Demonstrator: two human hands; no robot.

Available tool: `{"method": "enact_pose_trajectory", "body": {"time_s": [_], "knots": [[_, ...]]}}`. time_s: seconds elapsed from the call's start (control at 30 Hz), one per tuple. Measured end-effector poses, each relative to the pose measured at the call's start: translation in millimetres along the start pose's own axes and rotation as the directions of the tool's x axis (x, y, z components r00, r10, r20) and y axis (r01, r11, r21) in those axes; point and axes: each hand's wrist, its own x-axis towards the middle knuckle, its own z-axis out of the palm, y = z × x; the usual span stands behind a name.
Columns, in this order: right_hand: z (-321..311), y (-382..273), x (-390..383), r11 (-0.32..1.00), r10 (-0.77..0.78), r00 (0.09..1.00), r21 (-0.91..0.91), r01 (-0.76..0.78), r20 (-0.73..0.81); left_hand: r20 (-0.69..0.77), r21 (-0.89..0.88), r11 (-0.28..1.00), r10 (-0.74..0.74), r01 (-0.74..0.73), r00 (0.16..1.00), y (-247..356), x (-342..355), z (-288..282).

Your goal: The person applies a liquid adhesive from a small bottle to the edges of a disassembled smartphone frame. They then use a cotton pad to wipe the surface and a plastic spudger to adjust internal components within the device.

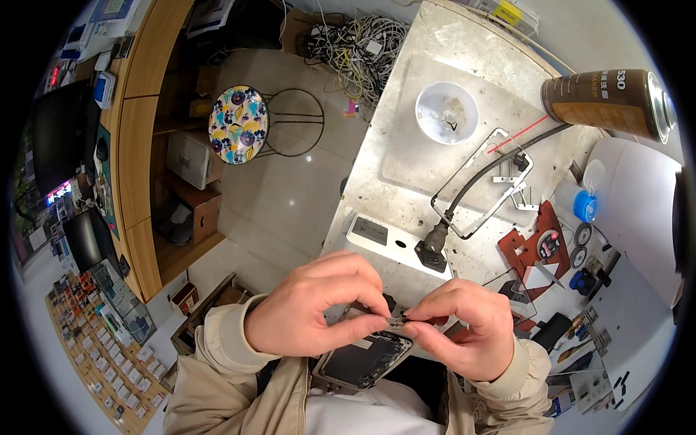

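Note:
My left hand (315, 304) and my right hand (464, 322) meet in front of my body, both closed in a pinch. Between their fingertips is a small, thin part (396, 321) with a metallic look. It is too small and too covered to name, and each hand seems to hold one end. Just below the fingers an opened dark phone housing (357, 362) lies tilted, with small parts along its far and right edges. My left hand covers some of its upper side.
Ahead stands a white device (402, 254) with a black power plug (433, 250). A thin rectangular frame (444, 216) lies beyond it, near a white bowl (423, 109) and a brown spray can (602, 101). At the right are a red-brown mat (513, 250) and tools. A patterned stool (239, 125) stands left.

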Motion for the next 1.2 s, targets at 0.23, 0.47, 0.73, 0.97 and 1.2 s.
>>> {"method": "enact_pose_trajectory", "body": {"time_s": [0.23,0.47,0.73,0.97,1.2], "knots": [[0.7,0.1,-0.1,1.000,-0.014,1.000,-0.005,0.014,-0.006,-0.004,-0.002,1.000,0.008,-0.008,1.000,-0.7,0.8,1.4],[0.5,0.3,0.2,0.999,-0.034,0.999,-0.012,0.034,-0.002,-0.005,0.005,1.000,0.031,-0.031,1.000,-2.6,1.4,0.7],[1.8,1.0,-0.3,1.000,-0.026,1.000,-0.014,0.026,-0.002,-0.037,0.012,0.998,0.060,-0.060,0.998,-4.1,2.7,2.2],[0.6,-0.2,-0.9,0.999,-0.025,1.000,-0.040,0.026,0.008,-0.027,0.010,0.999,0.052,-0.052,0.998,-2.8,3.4,0.5],[-2.0,-0.5,-1.3,0.991,-0.078,0.996,-0.105,0.081,0.032,-0.028,0.037,0.997,0.066,-0.065,0.997,-1.8,3.7,0.5]]}}
